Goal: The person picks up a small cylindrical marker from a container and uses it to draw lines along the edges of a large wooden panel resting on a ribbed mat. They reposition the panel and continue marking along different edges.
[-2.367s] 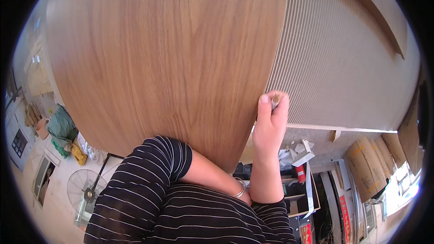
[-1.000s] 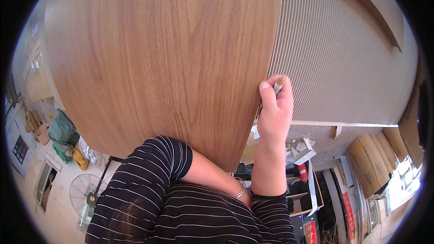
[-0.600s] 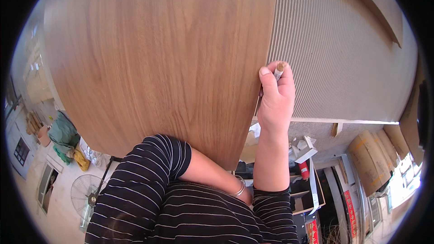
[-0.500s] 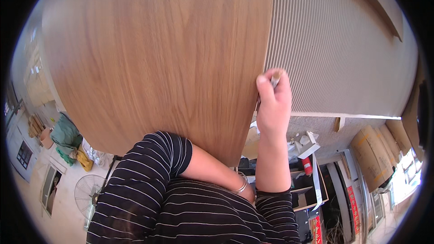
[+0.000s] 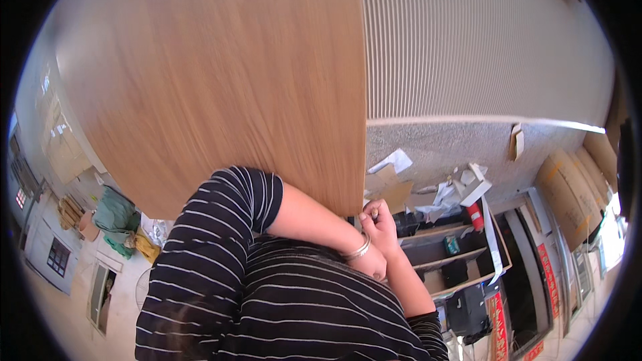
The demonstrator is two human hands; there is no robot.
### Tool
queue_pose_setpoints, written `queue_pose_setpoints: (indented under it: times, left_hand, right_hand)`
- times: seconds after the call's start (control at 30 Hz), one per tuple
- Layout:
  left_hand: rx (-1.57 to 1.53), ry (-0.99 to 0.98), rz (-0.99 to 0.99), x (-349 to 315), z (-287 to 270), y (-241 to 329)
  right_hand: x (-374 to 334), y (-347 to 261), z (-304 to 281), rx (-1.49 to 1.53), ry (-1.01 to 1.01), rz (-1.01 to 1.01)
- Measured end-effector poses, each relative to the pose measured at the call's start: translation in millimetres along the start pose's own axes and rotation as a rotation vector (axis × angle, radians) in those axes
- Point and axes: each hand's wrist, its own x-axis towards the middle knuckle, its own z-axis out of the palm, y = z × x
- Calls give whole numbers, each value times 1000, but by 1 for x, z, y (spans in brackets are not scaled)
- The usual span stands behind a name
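A large wood-grain panel (image 5: 227,80) fills the left and middle of the view, its right edge running toward me. My right hand (image 5: 380,224) is closed in a pinch at the near right corner of that panel. A small thin stick with a brown end pokes a little out of its fingers; its kind is too small to tell. My left arm crosses my body to the right. My left hand (image 5: 370,265), with a silver bangle (image 5: 361,249) at the wrist, lies against my right wrist, its fingers hidden.
A pale ribbed board (image 5: 468,47) lies beyond the panel's right edge. Below it on the right are scraps of paper and card (image 5: 445,197), a wooden compartment box (image 5: 461,254), a red cylinder (image 5: 475,216) and cardboard boxes (image 5: 568,194). Bundled cloths (image 5: 117,217) lie at left.
My right hand has come down along the panel's right edge, toward my body, still closed on the small stick. It now meets my left hand. The view has shifted slightly.
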Motion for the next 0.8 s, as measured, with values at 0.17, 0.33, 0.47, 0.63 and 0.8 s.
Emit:
queue_pose_setpoints:
  times: [0.17, 0.33, 0.47, 0.63, 0.8]
  left_hand:
    - [44, 67, -38, -7, 0, 12]
    - [-41, 222, 11, -11, 9, 15]
    - [142, 499, -45, -36, 16, 31]
    - [375, 1472, -381, -126, -3, 86]
    - [419, 2346, -36, -231, 1, 120]
  right_hand:
    - [-33, 35, -5, 175, -63, 150]
    - [-28, 27, -9, 205, 218, 93]
    - [-7, 24, -5, 165, 237, -24]
    - [6, 11, 7, 34, 274, -273]
    - [12, -17, 2, 185, 326, -255]
